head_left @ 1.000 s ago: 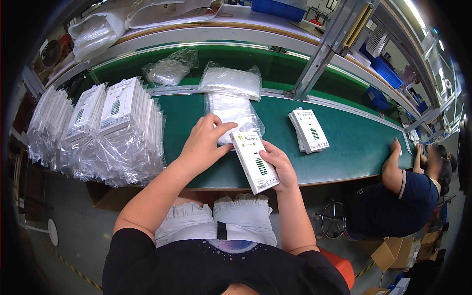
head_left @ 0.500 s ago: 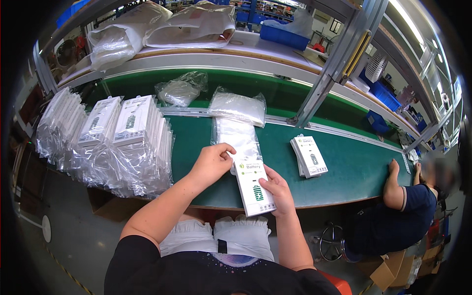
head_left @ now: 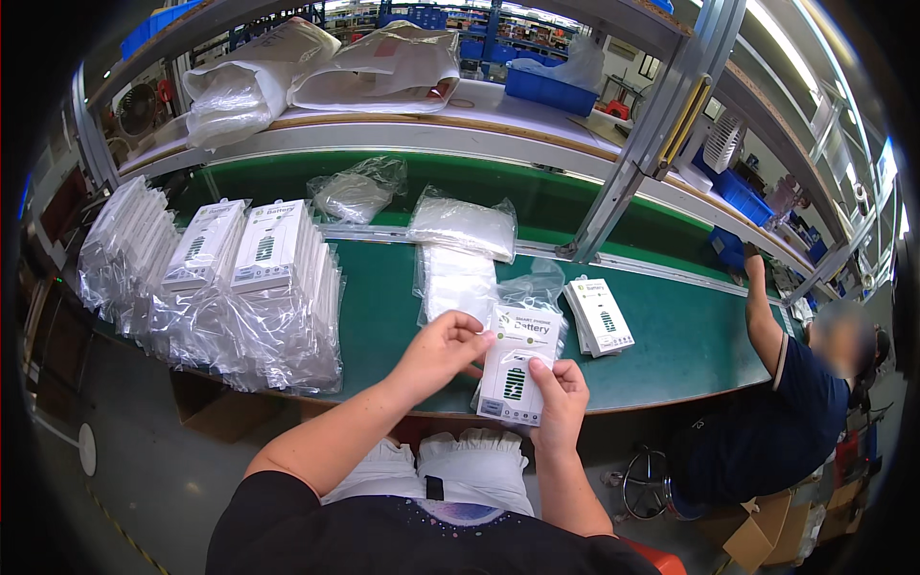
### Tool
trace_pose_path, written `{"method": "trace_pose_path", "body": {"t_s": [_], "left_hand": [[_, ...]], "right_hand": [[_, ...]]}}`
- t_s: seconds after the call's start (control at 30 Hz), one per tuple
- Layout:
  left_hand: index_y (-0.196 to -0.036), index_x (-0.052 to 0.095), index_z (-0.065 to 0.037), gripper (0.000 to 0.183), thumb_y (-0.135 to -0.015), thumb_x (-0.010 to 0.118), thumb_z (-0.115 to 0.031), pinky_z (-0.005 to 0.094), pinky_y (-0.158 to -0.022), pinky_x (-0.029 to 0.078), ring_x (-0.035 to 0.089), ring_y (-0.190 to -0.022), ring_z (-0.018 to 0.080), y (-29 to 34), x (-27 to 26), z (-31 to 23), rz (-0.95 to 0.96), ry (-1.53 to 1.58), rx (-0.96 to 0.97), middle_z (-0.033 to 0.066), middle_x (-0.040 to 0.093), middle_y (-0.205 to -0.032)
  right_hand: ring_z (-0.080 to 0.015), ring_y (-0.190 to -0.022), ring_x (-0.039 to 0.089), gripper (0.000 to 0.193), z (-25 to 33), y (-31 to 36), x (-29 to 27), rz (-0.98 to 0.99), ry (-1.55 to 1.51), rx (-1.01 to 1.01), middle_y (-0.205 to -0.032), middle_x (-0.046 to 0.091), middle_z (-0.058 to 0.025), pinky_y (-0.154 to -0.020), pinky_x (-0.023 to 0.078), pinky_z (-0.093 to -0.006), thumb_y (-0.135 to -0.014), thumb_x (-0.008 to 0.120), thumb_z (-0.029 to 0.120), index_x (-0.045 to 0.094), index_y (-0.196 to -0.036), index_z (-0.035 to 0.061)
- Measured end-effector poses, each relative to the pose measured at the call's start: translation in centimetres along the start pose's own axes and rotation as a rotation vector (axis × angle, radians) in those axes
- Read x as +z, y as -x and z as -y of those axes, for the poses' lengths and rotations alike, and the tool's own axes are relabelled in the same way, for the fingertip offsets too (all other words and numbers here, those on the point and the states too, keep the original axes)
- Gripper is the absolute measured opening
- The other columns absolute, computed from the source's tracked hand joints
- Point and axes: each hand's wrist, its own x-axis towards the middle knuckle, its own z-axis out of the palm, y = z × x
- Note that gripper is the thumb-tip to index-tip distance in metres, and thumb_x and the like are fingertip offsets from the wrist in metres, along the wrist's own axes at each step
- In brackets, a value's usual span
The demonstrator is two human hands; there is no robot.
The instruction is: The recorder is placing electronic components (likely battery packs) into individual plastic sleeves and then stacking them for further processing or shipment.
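A white battery box point(head_left: 515, 383) with green battery print is upright before me at the table's near edge. My right hand point(head_left: 559, 398) is closed on its lower right side, the thumb across the front. At the upper left edge my left hand point(head_left: 444, 356) pinches the box, thumb in front, some fingers curled. A clear plastic bag point(head_left: 535, 281) shows behind and above the box; whether the box is inside it I cannot tell. Beyond my left hand lies a stack of flat clear bags point(head_left: 458, 278). Two or so similar boxes point(head_left: 602, 316) lie right of the bag.
Bagged boxes point(head_left: 264, 249) stand in thick rows on the left of the green table point(head_left: 671, 350). A bundle of clear bags point(head_left: 355, 195) lies at the back. A metal post point(head_left: 632, 182) rises behind the table. On the right sits a person point(head_left: 786, 412) with one arm stretched forward.
The box has moved slightly right, and a clear bag now shows behind it. My left hand has moved right onto the box's edge. The person on the right has reached forward.
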Motion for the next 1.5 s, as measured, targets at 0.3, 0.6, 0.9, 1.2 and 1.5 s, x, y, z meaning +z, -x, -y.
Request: {"method": "trace_pose_path", "body": {"t_s": [0.3, 0.6, 0.9, 1.2, 1.5], "left_hand": [[-0.122, 0.043, 0.003, 0.031, -0.092, 0.047, -0.005, 0.0354, -0.094, 0.046, 0.055, -0.109, 0.0211, 1.0, 2.2, -1.3, 0.121, 0.506, -0.015, 0.0139, 0.054, -0.118], [-0.123, 0.047, 0.001, 0.034, -0.092, 0.051, -0.012, 0.0325, -0.096, 0.043, 0.053, -0.113, 0.0190, 3.4, 3.9, -3.7, 0.536, 0.154, -0.125, 0.0126, 0.055, -0.122], [-0.134, 0.034, 0.002, 0.054, -0.096, 0.040, -0.035, 0.0384, -0.098, 0.040, 0.046, -0.121, 0.0198, 3.5, 3.6, -2.7, 0.484, 0.570, -0.158, 0.0134, 0.047, -0.130], [-0.123, 0.043, 0.005, 0.052, -0.072, 0.045, 0.005, 0.0371, -0.090, 0.045, 0.055, -0.102, 0.0230, 4.3, 1.2, -2.2, -0.083, 0.526, -0.204, 0.0145, 0.055, -0.112], [-0.109, 0.051, 0.003, 0.042, -0.068, 0.045, 0.010, 0.0269, -0.082, 0.046, 0.057, -0.092, 0.0165, 7.5, -3.7, -7.2, -0.358, 0.206, 0.389, 0.0110, 0.059, -0.099]], "right_hand": [[-0.0183, -0.094, 0.060, 0.078, 2.1, 1.8, -1.9, 0.435, 0.296, -0.043, -0.104, 0.059, -0.0148, -0.080, 0.049, -0.0281, -0.072, 0.070, -0.003, 0.026, -0.137, -0.0036], [-0.0180, -0.096, 0.058, 0.062, 5.2, 0.2, 0.1, 0.084, 0.362, -0.534, -0.118, 0.053, -0.0145, -0.079, 0.050, -0.0295, -0.084, 0.053, -0.008, 0.027, -0.140, -0.0020], [-0.0136, -0.066, 0.057, 0.020, 6.8, 2.7, 0.5, 0.500, 0.807, -0.789, -0.082, 0.059, -0.0083, -0.059, 0.046, -0.0259, -0.080, 0.055, -0.004, 0.059, -0.099, 0.0015], [-0.0126, -0.070, 0.054, 0.029, 3.7, 1.5, -0.3, 0.203, 0.616, -0.741, -0.080, 0.057, -0.0074, -0.063, 0.045, -0.0254, -0.082, 0.060, 0.000, 0.056, -0.111, -0.0018], [-0.0127, -0.078, 0.054, 0.023, 2.4, -1.2, -3.2, -0.053, 0.792, -0.527, -0.089, 0.058, -0.0064, -0.068, 0.044, -0.0250, -0.086, 0.059, 0.008, 0.059, -0.107, 0.0005]]}}
